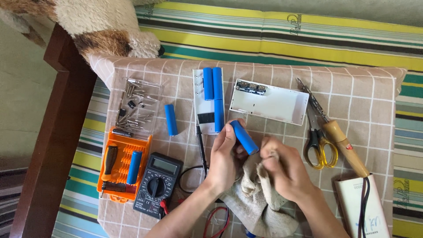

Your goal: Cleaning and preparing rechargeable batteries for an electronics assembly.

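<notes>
Checked beige cloth covers the worktop [352,88], with a striped green-and-yellow bedspread [308,35] behind it and a furry plush toy [101,22] at 11 o'clock. Near the centre, the left hand [224,158] holds a smooth blue cylindrical battery cell [245,137], its fingers pinching the lower end so the cell tilts up toward 11 o'clock. The right hand [284,169] has its fingers pressed together, bunching a coarse grey rag [257,198] against the cell's lower tip. By the look of it, the step in hand is wiping a cell terminal; the next move likely calls for a firm grip and a turn of the cell. Above the hands, at 12 o'clock, a white plastic tray [207,101] carries three more cells, beside a white rectangular case [271,103]. At 9 o'clock lie a black multimeter [157,183] and an orange screwdriver kit [121,165]; at 3 o'clock, yellow-handled scissors [319,141] and a wooden-handled soldering iron [343,145]
</notes>
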